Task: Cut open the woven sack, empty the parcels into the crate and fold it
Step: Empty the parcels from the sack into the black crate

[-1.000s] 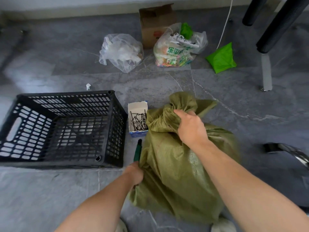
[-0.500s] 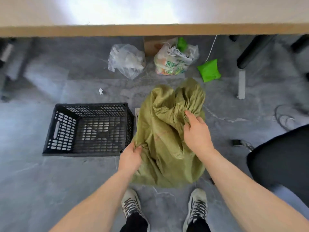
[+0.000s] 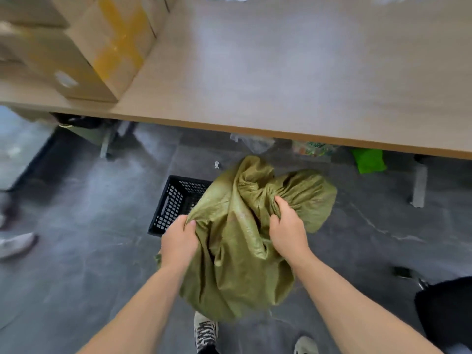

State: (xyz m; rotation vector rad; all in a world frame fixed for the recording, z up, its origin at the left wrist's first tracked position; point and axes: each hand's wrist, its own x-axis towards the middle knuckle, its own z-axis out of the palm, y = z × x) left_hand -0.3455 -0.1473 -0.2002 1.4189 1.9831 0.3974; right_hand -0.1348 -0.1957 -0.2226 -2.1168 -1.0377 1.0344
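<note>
Grey marbled floor tiles (image 3: 89, 238) fill the lower half of the view. At six o'clock stand the person's two shoes: one black-and-white patterned shoe (image 3: 205, 333) and one pale shoe (image 3: 305, 344) to its right. Just above them is the one crumpled olive-green woven sack (image 3: 237, 264), bunched up between two bare hands. The left hand (image 3: 178, 241), at the sack's nine o'clock, has its grip pinched tight on the fabric edge. The right hand (image 3: 288, 232), at the sack's two o'clock, has its grip curled round a gathered fold.

At the sack's ten o'clock sits one black latticed plastic crate (image 3: 173, 200), its right part hidden behind the fabric; whether the two touch cannot be told. Farther off, at twelve o'clock, one light wooden table (image 3: 281, 72) crosses the view. Under its edge, at two o'clock, lies one bright green plastic bag (image 3: 367, 160). On the table at ten o'clock stand at least two blurred brown cardboard boxes (image 3: 102, 42), one crossed with yellow tape.
</note>
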